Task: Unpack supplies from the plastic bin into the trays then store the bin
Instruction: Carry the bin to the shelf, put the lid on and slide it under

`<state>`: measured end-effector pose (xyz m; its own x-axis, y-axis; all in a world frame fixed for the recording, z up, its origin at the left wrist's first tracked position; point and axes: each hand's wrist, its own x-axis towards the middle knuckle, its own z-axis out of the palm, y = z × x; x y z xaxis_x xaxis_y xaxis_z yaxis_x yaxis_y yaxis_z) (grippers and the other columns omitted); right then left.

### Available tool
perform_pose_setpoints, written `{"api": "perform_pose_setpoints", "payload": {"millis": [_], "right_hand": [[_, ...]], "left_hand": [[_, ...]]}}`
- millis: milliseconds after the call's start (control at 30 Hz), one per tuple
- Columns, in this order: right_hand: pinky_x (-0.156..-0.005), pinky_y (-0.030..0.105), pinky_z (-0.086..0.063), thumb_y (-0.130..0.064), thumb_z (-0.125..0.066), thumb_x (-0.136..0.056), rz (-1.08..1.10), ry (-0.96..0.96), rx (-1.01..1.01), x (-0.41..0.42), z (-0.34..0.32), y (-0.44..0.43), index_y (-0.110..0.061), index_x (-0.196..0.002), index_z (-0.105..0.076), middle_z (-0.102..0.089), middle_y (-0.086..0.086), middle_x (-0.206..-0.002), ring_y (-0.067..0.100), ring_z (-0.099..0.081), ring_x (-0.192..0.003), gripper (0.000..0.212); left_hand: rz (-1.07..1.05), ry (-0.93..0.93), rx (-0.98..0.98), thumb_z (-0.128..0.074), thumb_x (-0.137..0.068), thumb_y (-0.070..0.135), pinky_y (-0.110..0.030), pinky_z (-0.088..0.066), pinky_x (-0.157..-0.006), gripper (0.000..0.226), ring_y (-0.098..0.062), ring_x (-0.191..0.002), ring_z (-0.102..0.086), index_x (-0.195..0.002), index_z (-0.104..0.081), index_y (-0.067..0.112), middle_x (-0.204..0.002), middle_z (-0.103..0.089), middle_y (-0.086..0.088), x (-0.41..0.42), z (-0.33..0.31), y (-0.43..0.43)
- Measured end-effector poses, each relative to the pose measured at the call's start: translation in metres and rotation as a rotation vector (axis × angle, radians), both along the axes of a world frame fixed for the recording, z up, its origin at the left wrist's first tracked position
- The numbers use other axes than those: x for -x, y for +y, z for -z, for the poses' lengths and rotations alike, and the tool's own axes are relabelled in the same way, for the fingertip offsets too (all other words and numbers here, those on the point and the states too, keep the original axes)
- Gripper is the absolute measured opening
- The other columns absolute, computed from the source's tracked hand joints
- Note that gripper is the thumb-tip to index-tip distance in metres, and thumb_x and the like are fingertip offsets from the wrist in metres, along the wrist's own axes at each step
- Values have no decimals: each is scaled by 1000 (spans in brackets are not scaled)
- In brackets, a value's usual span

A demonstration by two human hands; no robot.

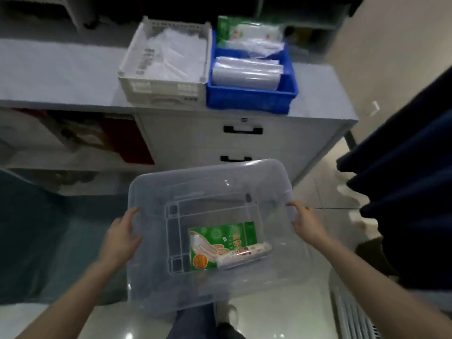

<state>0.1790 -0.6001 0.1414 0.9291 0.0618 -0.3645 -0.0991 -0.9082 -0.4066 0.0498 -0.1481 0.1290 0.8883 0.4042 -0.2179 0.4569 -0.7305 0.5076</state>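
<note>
I hold a clear plastic bin [208,172] in the air in front of me, above the floor. My left hand [122,237] grips its left wall and my right hand [305,222] grips its right rim. Inside lie a green glove packet [220,237] and a small roll [244,255] resting across it. On the countertop ahead stand a white slotted tray [161,91] holding white packets and a blue tray [252,100] with clear bags and a green packet [247,30].
The grey countertop [61,77] runs left from the trays. Below it are drawers with black handles [242,130] and open shelves with a red box [127,140]. Dark blue fabric [403,179] hangs at the right. My legs and shoes [220,321] show under the bin.
</note>
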Motion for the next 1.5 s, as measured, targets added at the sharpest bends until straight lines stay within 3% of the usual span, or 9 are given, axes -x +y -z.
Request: {"api": "perform_pose_setpoints", "payload": {"millis": [133,333,533,667,933,1067,1233,1367,1500], "right_hand": [[-71,31,-42,-5,-52,-89,224,-68,55,33,-40,-101,-29,-132,-44,-46,17,-120,30,-50,-94,50],[-63,31,-41,-1,-48,-83,458,-87,153,77,-85,-236,-30,-134,-42,-45,17,-104,26,-49,-64,59],[-74,40,-47,-4,-38,-91,717,-122,200,82,-103,-335,-28,-131,-46,-41,18,-109,35,-52,-79,47],[-78,40,-48,2,-36,-88,748,-98,267,52,-115,-391,-28,-134,-42,-41,20,-114,35,-53,-80,55],[-86,43,-47,-10,-31,-87,812,-95,291,-51,-135,-499,-43,-140,-30,-44,18,-103,40,-54,-85,63],[-86,42,-47,-8,-40,-87,816,-91,315,-118,-135,-551,-35,-147,-26,-48,27,-111,43,-53,-96,67],[-91,43,-45,-27,-33,-91,833,-110,231,-221,-128,-606,-41,-142,-30,-46,21,-113,42,-52,-101,53],[-94,41,-43,-24,-40,-91,706,-103,185,-334,-118,-634,-44,-141,-32,-47,18,-111,42,-53,-106,54],[-104,46,-39,-32,-42,-96,559,-116,101,-447,-108,-647,-48,-143,-26,-43,22,-134,42,-48,-120,53]], "left_hand": [[230,-32,20,-67,-79,11,-30,-35,-54,63,-20,-67,-50,-136,-44,23,-84,-53,-8,-55,-25,-89],[533,-69,103,-68,-78,14,-31,-38,-65,60,-22,-76,-52,-133,-46,19,-88,-56,-10,-130,-56,-227],[740,-108,173,-68,-79,18,-28,-40,-68,60,-16,-81,-54,-134,-45,24,-91,-58,-4,-204,-74,-349],[781,-85,188,-66,-78,20,-28,-40,-70,56,-18,-82,-52,-131,-46,25,-92,-57,-5,-262,-82,-418],[802,-66,245,-64,-81,18,-26,-43,-65,53,-19,-86,-56,-130,-46,25,-107,-63,-11,-375,-87,-540],[776,-81,250,-63,-84,18,-30,-48,-67,51,-21,-85,-58,-132,-45,25,-109,-64,-14,-432,-93,-589],[681,-100,208,-59,-85,16,-21,-41,-50,47,-21,-73,-56,-128,-45,26,-103,-65,-14,-521,-94,-637],[594,-84,137,-60,-81,10,-33,-45,-66,47,-32,-82,-61,-126,-50,19,-95,-68,-17,-601,-86,-658],[491,-58,57,-61,-81,8,-40,-48,-80,46,-39,-99,-62,-125,-52,12,-106,-67,-24,-679,-77,-663]]}}
